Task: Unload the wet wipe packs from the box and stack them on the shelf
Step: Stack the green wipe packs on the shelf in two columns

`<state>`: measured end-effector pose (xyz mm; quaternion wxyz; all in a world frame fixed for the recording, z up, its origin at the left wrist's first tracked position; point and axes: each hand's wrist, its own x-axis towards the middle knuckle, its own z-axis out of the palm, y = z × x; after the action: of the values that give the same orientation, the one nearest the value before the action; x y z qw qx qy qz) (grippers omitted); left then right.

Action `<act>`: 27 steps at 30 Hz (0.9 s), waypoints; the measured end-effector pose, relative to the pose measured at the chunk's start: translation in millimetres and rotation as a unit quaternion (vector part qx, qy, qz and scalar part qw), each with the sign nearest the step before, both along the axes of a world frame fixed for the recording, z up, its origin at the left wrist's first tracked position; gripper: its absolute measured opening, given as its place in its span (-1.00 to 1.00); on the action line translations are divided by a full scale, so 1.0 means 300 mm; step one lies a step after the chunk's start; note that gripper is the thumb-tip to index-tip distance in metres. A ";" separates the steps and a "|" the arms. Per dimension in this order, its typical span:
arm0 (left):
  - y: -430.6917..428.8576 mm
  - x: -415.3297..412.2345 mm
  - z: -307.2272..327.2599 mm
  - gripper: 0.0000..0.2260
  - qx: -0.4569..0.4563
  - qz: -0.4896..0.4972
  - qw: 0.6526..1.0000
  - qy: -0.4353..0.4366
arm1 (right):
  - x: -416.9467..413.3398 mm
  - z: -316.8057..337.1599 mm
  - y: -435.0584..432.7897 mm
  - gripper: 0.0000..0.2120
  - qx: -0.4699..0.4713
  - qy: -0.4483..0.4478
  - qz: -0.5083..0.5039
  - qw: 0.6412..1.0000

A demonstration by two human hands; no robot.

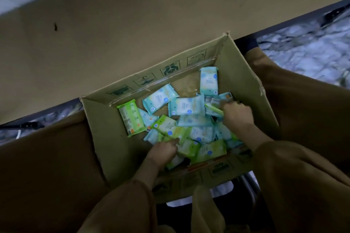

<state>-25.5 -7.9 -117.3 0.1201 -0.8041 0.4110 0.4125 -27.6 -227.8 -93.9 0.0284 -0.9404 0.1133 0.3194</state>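
Backdrop: tan board across upper frame, dim light.
Box (pixel 106 119): open, centre frame, wet wipe packs (pixel 186 107) loose inside.
Right hand (pixel 237 114): right of centre, curled round edge-on pack (pixel 215 108), long axis pointing upper left.
Left hand (pixel 164 150): lower centre, fingertips curled on green pack (pixel 166 127) directly above.

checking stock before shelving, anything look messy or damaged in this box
The blue and green plastic wet wipe packs lie jumbled at all angles in the brown cardboard box, not in rows. The box's right rim looks scuffed or torn.
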 end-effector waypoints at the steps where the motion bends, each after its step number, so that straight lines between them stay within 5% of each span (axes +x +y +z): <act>1: 0.002 0.000 -0.005 -0.71 0.004 -0.008 1.000 -0.011 | -0.006 -0.007 0.004 -0.64 0.018 -0.027 0.010 0.999; 4: 0.037 -0.010 0.000 -0.75 -0.093 0.049 0.993 -0.057 | -0.057 -0.053 0.008 -0.66 0.086 0.095 0.133 0.983; 6: 0.084 -0.007 0.015 -0.75 -0.169 0.081 0.979 -0.083 | -0.084 -0.070 0.001 -0.65 0.129 0.177 0.085 0.972; 8: 0.107 -0.007 0.034 -0.75 -0.251 0.104 0.952 -0.144 | -0.083 -0.082 -0.008 -0.52 0.141 0.138 0.023 0.980; 11: 0.070 -0.009 0.069 -0.77 -0.338 0.107 0.915 -0.191 | -0.066 -0.102 -0.015 -0.67 0.155 0.008 0.017 0.988; 15: 0.032 -0.009 0.130 -0.79 -0.417 0.127 0.854 -0.283 | -0.077 -0.146 -0.004 -0.11 0.173 0.070 0.100 0.977; 18: 0.040 0.022 0.129 -0.80 -0.392 0.159 0.850 -0.314 | -0.096 -0.181 0.008 -0.13 0.142 0.059 0.123 0.980; 24: 0.006 -0.003 -0.007 -0.66 -0.222 0.176 0.941 -0.184 | -0.099 -0.179 0.004 0.05 0.140 0.085 0.077 0.984; 27: -0.013 0.004 -0.087 -0.14 -0.098 0.295 0.947 -0.077 | -0.102 -0.170 0.005 0.04 0.131 0.067 0.108 0.983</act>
<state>-24.2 -11.7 -143.4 -0.0549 -0.9264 0.1831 0.3244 -58.3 -226.3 -144.8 0.1085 -0.9117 -0.0304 0.3950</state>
